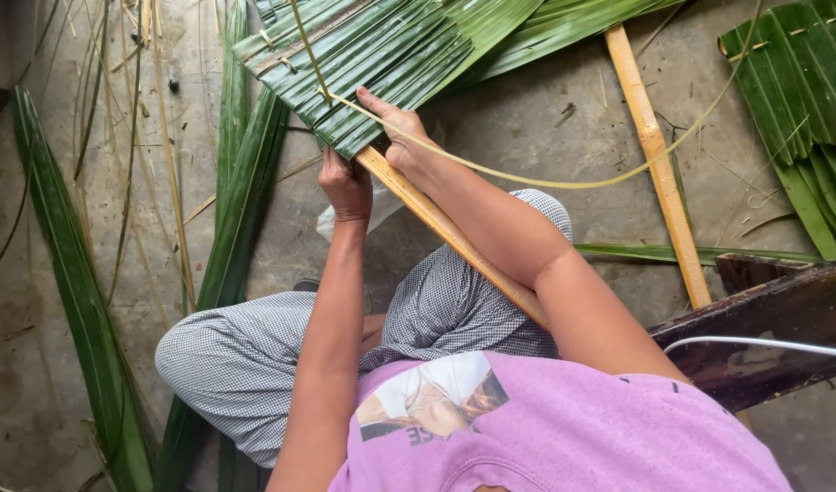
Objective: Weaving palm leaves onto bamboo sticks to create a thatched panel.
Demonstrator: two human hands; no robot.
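Observation:
A panel of folded green palm leaves (pixel 382 55) is strung along a pale wooden stick (pixel 454 237) that runs diagonally across my lap. My left hand (pixel 345 182) grips the underside of the panel's near edge beside the stick. My right hand (pixel 395 128) rests on the leaves at the stick's upper end, fingers pinching a thin yellowish fibre strip (pixel 564 182). The strip passes through the leaves and loops away to the right. I sit on the ground in grey checked trousers and a pink shirt.
Long loose green leaves (pixel 81 292) lie on the concrete floor at the left. A second pale stick (pixel 659 155) lies at the right, with another leaf panel (pixel 800 91) at the top right. A dark wooden stool (pixel 773 319) stands at my right.

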